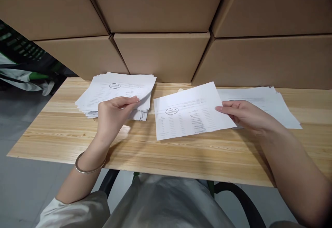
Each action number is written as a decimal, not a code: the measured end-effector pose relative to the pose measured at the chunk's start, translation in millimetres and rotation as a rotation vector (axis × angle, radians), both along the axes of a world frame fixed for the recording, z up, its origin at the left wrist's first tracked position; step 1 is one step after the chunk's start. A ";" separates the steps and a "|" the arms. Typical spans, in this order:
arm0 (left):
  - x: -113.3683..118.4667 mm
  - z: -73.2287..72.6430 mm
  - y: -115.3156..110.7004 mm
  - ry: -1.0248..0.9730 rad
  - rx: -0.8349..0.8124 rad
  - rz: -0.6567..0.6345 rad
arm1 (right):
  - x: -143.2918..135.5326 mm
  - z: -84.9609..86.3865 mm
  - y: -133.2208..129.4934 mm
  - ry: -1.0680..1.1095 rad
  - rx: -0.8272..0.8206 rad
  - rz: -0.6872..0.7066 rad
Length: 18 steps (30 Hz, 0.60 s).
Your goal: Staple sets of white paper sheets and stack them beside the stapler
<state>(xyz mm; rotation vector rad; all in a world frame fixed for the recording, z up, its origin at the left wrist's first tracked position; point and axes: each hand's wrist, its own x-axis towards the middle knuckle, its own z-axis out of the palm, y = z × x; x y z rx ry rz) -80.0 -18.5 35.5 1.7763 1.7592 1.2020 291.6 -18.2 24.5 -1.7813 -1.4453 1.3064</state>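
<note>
My left hand (115,115) pinches the near right corner of the top sheet on a thick, uneven paper stack (103,91) at the left of the table. That corner bends upward, while the rest of the sheet lies on the stack. Between thumb and fingers, my right hand (243,115) grips the right edge of a single printed sheet of paper (186,117), tilted above the middle of the table. An oval stamp mark and rows of small text show on it. Beneath and behind my right hand lies another pile of papers (261,103), partly covered.
Large cardboard boxes (160,55) are stacked along the back edge of the wooden table (145,157). A chair armrest (241,200) curves below the front edge. At the far left, a dark crate and a white-and-green item (18,72) stand beyond the table.
</note>
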 end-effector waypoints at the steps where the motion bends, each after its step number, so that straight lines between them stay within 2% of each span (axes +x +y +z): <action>1: 0.7 0.4 0.0 -0.019 -0.014 0.015 | -0.1 -0.4 -0.5 0.054 -0.027 0.006; 3: 2.3 1.1 0.1 -0.038 -0.025 0.035 | -1.0 -2.2 -3.2 0.189 -0.108 0.022; 9: 6.0 3.1 2.9 -0.148 -0.066 0.003 | -17.3 -12.5 -25.5 0.397 -0.254 -0.030; 14: 4.2 1.7 9.6 -0.263 -0.133 -0.016 | -33.6 -26.0 -39.2 0.429 -0.352 -0.003; 18: -1.4 -4.0 16.5 -0.323 -0.178 -0.035 | -35.9 -33.8 -39.2 0.416 -0.341 0.012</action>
